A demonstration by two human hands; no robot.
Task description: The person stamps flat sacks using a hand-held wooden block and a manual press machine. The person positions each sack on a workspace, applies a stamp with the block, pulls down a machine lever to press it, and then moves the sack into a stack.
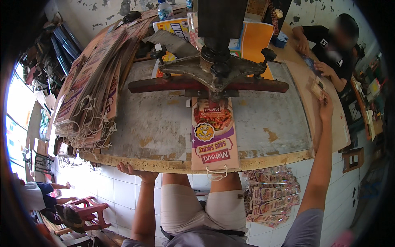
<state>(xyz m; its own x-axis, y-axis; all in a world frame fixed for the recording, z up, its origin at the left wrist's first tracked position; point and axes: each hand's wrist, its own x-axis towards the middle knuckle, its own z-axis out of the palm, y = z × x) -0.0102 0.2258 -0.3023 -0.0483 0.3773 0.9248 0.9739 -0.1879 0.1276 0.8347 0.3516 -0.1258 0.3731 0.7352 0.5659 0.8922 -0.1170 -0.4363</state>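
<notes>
Worn grey metal covers the worktable (156,123) in front of me, its front edge chipped and yellowish. My left hand (138,172) grips that front edge from below, fingers curled up around the lip, holding nothing but the table itself. My right hand (325,105) is stretched far out to the right side of the table, and its fingers close on a small flat brown piece (319,88), likely a paper bag; the grip itself is too small to make out clearly.

Straight ahead, a printed paper bag (214,136) in purple, orange and tan lies flat on the table, its white string handles (217,173) hanging over the front edge above my knees. The far end of the bag sits under the dark red bar (164,85) of a metal press (214,68), which stands at the middle of the table with black knobs on its arms.

To my left, a tall leaning stack of the same paper bags (88,90) rests on the table, with a tangle of white strings spilling off its lower end. On the white tiled floor by my right leg lies another pile of printed bags (271,197). Across the table at the far right, another person (333,49) in a black shirt sits with both hands on the brown surface.
</notes>
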